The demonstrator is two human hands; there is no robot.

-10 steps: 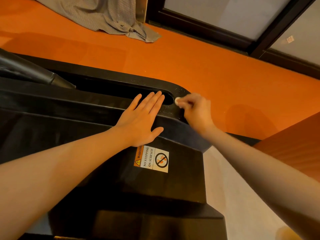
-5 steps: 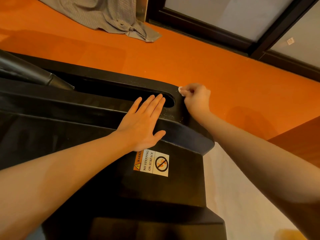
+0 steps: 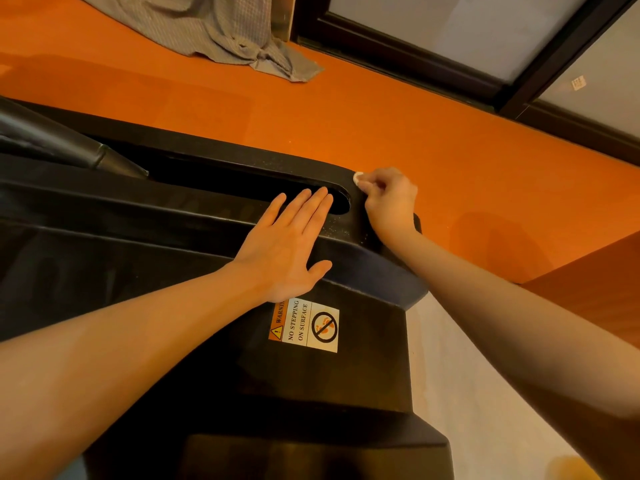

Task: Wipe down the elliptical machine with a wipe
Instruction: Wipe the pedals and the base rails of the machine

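Orange floor [image 3: 398, 109] runs behind the elliptical machine [image 3: 194, 341], with a grey cloth [image 3: 221, 32] heaped near the dark door frame [image 3: 433, 60]. My left hand [image 3: 287, 244] lies flat, fingers straight, on the black housing, its fingertips just reaching the long slot [image 3: 249, 181], steadying me. My right hand [image 3: 389, 202] is curled round the wipe [image 3: 358, 176], a small white wad peeking out at my fingertips and pressed against the rounded far corner of the housing, just past the slot's end. I judge I'm partway through: pale specks still dot the surface between my hands and along the slot's far rim, so this corner isn't finished. Whether the broad panel with the warning sticker [image 3: 304, 325] has been wiped, I can't tell. The arm [image 3: 62, 147] at the left and everything out of view also look left to do.
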